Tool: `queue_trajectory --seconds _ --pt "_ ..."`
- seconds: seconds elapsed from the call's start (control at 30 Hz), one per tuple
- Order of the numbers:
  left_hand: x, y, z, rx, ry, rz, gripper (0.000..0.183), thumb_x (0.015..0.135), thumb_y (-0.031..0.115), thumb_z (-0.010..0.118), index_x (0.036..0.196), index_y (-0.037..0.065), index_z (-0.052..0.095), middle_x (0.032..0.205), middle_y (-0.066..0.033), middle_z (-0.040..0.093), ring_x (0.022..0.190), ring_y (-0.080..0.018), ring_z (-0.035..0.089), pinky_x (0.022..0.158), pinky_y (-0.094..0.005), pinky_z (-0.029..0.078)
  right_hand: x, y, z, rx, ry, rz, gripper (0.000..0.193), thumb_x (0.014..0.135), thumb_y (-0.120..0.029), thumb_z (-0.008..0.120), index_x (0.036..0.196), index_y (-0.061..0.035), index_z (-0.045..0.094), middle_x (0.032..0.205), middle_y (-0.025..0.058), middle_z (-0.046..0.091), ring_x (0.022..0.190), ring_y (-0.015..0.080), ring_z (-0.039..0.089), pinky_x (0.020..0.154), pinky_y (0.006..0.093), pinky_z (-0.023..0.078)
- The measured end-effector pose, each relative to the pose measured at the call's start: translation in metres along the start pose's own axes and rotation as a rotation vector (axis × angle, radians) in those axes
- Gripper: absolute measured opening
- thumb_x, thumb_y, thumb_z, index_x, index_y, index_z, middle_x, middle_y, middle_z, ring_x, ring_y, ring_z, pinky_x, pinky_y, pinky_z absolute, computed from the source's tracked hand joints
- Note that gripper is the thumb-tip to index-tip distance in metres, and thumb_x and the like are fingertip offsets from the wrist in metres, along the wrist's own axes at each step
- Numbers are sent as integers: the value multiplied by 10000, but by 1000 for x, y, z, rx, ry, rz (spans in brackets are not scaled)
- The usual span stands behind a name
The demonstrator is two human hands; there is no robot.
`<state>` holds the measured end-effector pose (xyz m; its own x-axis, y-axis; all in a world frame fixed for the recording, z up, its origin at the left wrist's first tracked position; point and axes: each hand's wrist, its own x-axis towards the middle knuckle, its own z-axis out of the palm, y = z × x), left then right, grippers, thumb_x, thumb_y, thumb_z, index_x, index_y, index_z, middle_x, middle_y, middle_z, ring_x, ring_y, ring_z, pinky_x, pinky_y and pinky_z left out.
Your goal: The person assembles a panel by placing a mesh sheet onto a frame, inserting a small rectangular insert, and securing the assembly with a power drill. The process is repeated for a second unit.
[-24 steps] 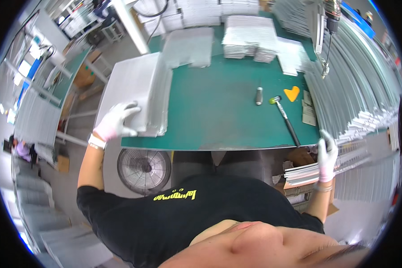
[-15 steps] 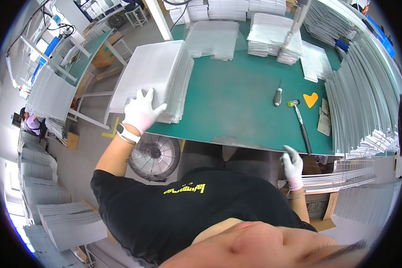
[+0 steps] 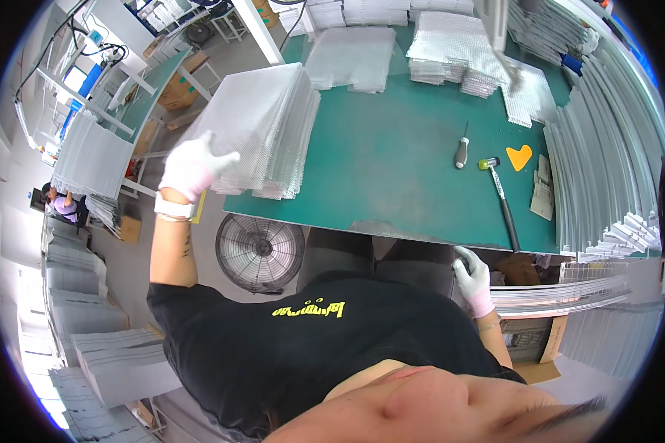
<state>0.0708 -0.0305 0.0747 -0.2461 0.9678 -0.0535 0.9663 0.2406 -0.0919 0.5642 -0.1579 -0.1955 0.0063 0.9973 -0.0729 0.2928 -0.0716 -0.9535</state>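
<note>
My left hand (image 3: pixel 193 168), in a white glove, is at the left side of a tall stack of translucent mesh-patterned sheets (image 3: pixel 251 111). Its thumb points right over the sheets and its fingers are spread; nothing shows in its grasp. In a white glove too, my right hand (image 3: pixel 473 279) hangs by the front edge of the green table (image 3: pixel 391 162). Its fingers are loosely bent and apart, with nothing between them. Right of centre on the table lie a screwdriver (image 3: pixel 462 151), a hammer (image 3: pixel 504 207) and a yellow heart-shaped piece (image 3: pixel 519 157).
Notched sheets (image 3: pixel 351 59) and a stack of bubbly-looking sheets (image 3: pixel 454 55) stand at the table's back. Long pale panels (image 3: pixel 606 155) line its right side. A floor fan (image 3: pixel 260 251) stands below the front left edge. Further left, a person (image 3: pixel 65 205) sits.
My left hand has slid left across the stack to its side. My right hand has shifted slightly left and its fingers are more bent.
</note>
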Motion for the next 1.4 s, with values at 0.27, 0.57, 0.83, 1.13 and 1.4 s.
queue_trajectory --seconds 0.27,0.57,0.83,1.13,1.4 --pt "-22 -90 -45 -706 296 62 651 945 397 658 1420 -36 559 1272 -171 690 1151 -235 658 997 -372 480 9 -13 4 -120 -39 -89 303 924 -74 645 1197 53 685 958 151 734 797 187 693 761 303 550" --pt "-117 101 53 -296 279 543 690 743 530 803 1243 75 664 1017 -143 661 968 -340 650 879 -455 516 62 -60 1 -151 603 -777 375 877 54 611 1250 19 622 1118 168 661 972 286 653 905 372 528" --pt "-74 181 163 -390 -519 902 719 949 598 579 1379 21 589 981 -241 727 960 -404 708 880 -482 550 162 -54 84 -924 -326 -624 548 869 -299 628 1392 -135 603 1495 180 511 1440 419 400 1207 614 238" --pt "21 160 235 -266 11 677 813 928 544 604 1549 63 396 1629 -215 309 1535 -397 227 1245 -577 129 318 -145 133 -866 -335 -727 453 878 -254 611 1298 -91 656 1355 215 602 1343 380 518 1163 535 363" --pt "42 163 226 -305 2 715 796 924 564 598 1523 64 437 1611 -222 339 1518 -395 274 1239 -588 152 536 -178 175 -1124 264 -31 704 918 -503 607 1480 -92 509 1559 233 437 1453 421 403 1220 526 250"
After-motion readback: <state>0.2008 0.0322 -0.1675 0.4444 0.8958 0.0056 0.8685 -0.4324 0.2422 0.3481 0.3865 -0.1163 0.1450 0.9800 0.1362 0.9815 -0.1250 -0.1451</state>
